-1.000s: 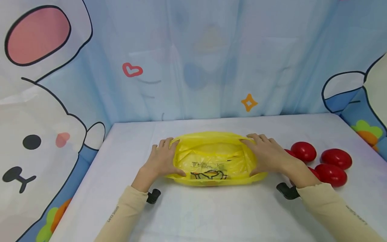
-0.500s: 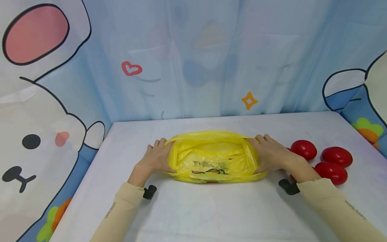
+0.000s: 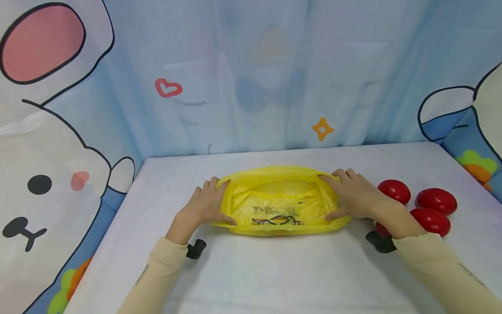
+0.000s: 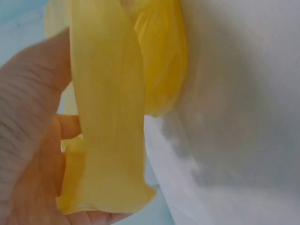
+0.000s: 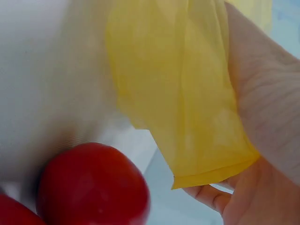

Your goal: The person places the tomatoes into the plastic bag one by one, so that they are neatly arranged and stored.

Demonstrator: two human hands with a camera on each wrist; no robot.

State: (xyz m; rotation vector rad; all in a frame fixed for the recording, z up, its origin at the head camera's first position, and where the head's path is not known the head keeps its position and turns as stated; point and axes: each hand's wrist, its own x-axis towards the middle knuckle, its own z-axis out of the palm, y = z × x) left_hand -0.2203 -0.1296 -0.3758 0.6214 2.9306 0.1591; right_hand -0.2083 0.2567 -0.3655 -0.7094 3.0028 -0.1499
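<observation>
A thin yellow plastic bag spreads across the middle of the white table, its mouth gaping upward and printed writing showing inside. My left hand is at its left end, thumb and index finger spread wide within the rim. At the opposite end my right hand stretches the mouth the same way. Both wrist views show a strip of the plastic lying in front of the palm, which hides parts of the fingers. On the right, the plastic hangs beside a glossy red, tomato-like object.
Several smooth red ovals lie right of the bag, some partly behind my right wrist. A blue curtain with cartoon prints hangs along the table's back edge. Black wrist mounts stick out under the sleeves.
The bag's mouth narrowed a little as my thumbs slipped from sight, then spread again. My right hand has shifted slightly right. The head view has tilted slightly.
</observation>
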